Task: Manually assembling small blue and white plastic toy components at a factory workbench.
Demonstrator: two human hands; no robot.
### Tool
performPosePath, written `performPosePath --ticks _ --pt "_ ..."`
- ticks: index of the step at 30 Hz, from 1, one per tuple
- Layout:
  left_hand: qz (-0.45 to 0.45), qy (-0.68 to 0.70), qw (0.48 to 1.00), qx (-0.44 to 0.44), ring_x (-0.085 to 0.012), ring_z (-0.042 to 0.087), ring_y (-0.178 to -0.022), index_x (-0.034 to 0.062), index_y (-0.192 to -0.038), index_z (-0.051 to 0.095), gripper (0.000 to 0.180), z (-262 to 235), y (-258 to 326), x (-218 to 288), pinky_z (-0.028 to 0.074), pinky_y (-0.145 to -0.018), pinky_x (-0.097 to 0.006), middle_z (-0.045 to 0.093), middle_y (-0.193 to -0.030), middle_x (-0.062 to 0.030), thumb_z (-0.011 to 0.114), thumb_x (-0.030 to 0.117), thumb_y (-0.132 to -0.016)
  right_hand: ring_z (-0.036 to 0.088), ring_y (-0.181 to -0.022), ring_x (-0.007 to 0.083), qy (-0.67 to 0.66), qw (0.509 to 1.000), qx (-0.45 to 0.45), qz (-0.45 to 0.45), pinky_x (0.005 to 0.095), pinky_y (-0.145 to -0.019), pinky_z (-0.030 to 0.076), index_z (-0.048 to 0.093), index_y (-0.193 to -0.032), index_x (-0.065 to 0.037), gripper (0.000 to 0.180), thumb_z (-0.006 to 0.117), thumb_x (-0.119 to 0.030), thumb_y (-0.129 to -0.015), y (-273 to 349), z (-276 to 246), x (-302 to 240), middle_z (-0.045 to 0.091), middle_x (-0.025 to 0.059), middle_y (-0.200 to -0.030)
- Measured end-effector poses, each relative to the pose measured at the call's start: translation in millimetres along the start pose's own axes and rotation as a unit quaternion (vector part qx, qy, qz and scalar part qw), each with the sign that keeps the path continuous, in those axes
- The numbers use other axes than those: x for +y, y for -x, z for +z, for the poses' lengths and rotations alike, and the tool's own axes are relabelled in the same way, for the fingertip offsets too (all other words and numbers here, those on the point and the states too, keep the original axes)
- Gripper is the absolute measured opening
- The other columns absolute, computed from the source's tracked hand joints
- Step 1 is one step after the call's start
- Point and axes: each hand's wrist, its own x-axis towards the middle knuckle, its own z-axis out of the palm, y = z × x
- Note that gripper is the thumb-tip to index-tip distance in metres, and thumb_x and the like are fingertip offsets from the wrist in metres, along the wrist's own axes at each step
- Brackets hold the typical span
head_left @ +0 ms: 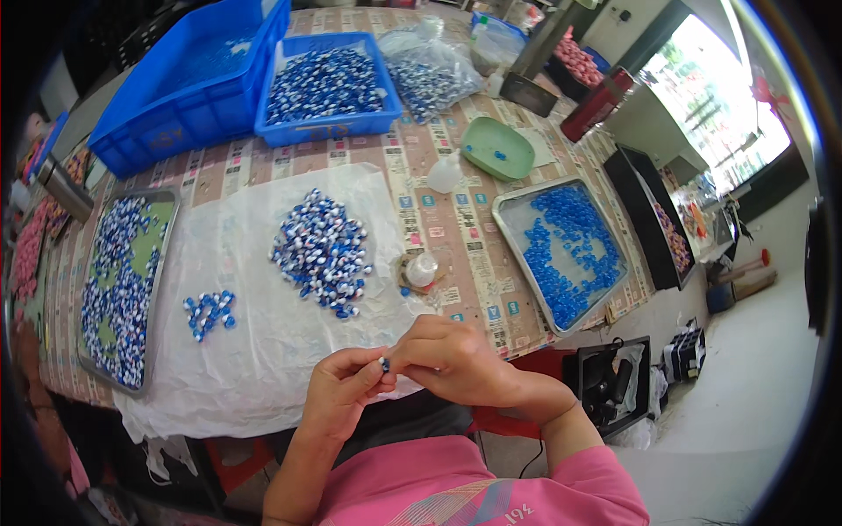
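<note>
My left hand (344, 386) and my right hand (456, 358) meet near the table's front edge, pinching one small blue-and-white bead (384, 362) between their fingertips. Just beyond them, on a white plastic sheet (263, 342), lies a big heap of blue-and-white beads (322, 250). A smaller cluster of blue beads (209, 312) sits to its left. A small round clear container (421, 269) stands right of the heap.
A metal tray of blue-and-white beads (121, 285) lies at the left, a metal tray of blue pieces (561, 250) at the right. Further back are a green dish (497, 147), a squeeze bottle (444, 172), blue crates (326, 83) and a bag of beads (430, 74).
</note>
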Motion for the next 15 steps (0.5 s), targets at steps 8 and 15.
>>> performPosePath --ticks 8,15 --pt "-0.006 -0.004 1.000 0.012 -0.0182 0.069 -0.077 -0.0028 -0.105 0.066 0.014 50 -3 -5 0.059 -0.074 -0.030 0.070 -0.093 -0.0124 0.064 0.001 -0.092 0.062 -0.091 0.0309 -0.076 0.997 0.008 -0.033 0.0397 -0.077 0.051 0.067 -0.095 -0.005 0.014 0.069 -0.004 -0.081 28 -44 4 0.066 0.0115 -0.092" --pt "0.208 -0.414 0.863 0.200 -0.0108 0.062 -0.075 -0.0029 -0.102 0.065 0.013 10 -3 44 0.050 -0.069 -0.023 0.065 -0.091 -0.0051 0.060 0.000 -0.090 0.063 -0.095 0.0304 0.255 0.926 0.245 0.132 0.0389 -0.084 0.050 0.072 -0.093 -0.005 0.016 0.069 0.000 -0.078 54 -141 81 0.070 0.0103 -0.099"
